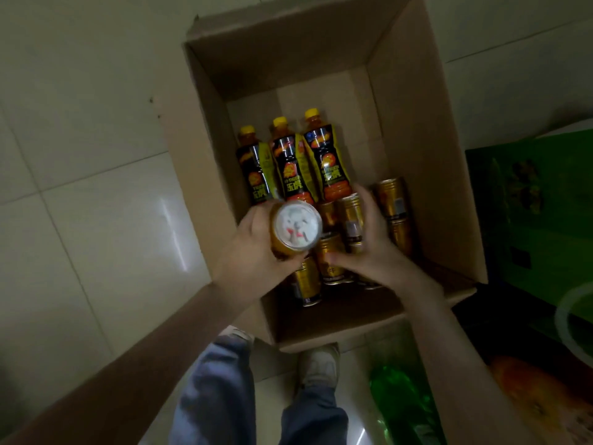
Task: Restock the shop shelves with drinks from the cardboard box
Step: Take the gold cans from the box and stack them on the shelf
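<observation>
An open cardboard box [426, 162] stands on the tiled floor below me. Three dark bottles with yellow caps [296, 162] lie side by side at its far end. Several gold cans [393, 200] lie heaped nearer me. My left hand [253, 248] grips one gold can [296, 229] above the box, its white printed lid turned up to the camera. My right hand [372, 239] reaches down among the gold cans, its fingers spread over them; whether it grasps one is hidden.
Pale floor tiles [96, 203] spread out left of the box. A green carton [539, 220] stands to the right. A green bottle [401, 406] lies by my feet [321, 364], and an orange printed pack [539, 396] sits at lower right.
</observation>
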`<state>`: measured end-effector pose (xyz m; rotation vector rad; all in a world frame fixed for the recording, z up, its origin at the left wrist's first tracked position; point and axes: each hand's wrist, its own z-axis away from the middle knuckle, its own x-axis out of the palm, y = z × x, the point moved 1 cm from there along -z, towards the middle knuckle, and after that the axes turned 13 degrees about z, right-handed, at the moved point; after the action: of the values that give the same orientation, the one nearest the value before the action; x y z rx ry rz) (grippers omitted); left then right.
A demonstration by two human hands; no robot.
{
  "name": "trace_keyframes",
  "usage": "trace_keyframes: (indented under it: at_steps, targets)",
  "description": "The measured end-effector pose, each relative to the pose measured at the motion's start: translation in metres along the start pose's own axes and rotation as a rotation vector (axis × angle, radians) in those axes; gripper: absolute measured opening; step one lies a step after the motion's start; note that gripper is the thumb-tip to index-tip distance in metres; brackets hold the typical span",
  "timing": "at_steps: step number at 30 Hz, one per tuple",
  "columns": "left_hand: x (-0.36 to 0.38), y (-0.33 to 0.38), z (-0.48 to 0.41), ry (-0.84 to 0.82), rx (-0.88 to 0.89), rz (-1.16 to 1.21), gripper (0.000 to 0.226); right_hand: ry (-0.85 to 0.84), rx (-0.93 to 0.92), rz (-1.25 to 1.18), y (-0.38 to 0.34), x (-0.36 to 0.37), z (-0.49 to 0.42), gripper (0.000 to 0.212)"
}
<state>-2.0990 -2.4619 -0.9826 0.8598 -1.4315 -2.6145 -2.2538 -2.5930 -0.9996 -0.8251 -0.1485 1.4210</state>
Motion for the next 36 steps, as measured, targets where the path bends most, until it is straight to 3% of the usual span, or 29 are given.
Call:
trace_keyframes:
  at_steps: [3,6,10,13,19,23,26,32,36]
  targets:
    - [-0.017,-0.007,0.007,0.139,-0.249,0.119,0.079,0.181,0.279,0.002,0.052,0.008,-0.035,0.105]
    - [-0.025,-0.014,0.004,0.227,-0.354,0.235,0.063,0.186,0.322,0.082,0.070,0.027,-0.062,0.103]
    - [-0.033,-0.015,-0.002,0.173,-0.430,0.322,0.062,0.264,0.383,0.094,0.068,0.030,-0.068,0.085]
    - [-0.044,-0.002,0.004,0.047,-0.471,0.406,0.072,0.346,0.351,-0.031,0.036,0.017,-0.035,0.074]
    - [-0.095,0.109,0.041,-0.208,-0.472,0.361,0.069,0.410,0.246,-0.686,-0.083,-0.039,0.113,0.064]
    - [-0.148,0.218,0.084,-0.400,-0.414,0.445,0.086,0.352,0.110,-0.956,-0.166,-0.076,0.231,0.093]
    - [-0.185,0.296,0.131,-0.501,-0.340,0.557,0.082,0.333,0.037,-1.043,-0.210,-0.093,0.317,0.109]
    - [-0.224,0.418,0.241,-0.662,-0.158,0.570,0.072,0.264,-0.144,-1.000,-0.260,-0.111,0.477,0.091]
    - [-0.217,0.458,0.324,-0.770,-0.065,0.502,0.066,0.351,-0.178,-0.957,-0.256,-0.097,0.579,0.098]
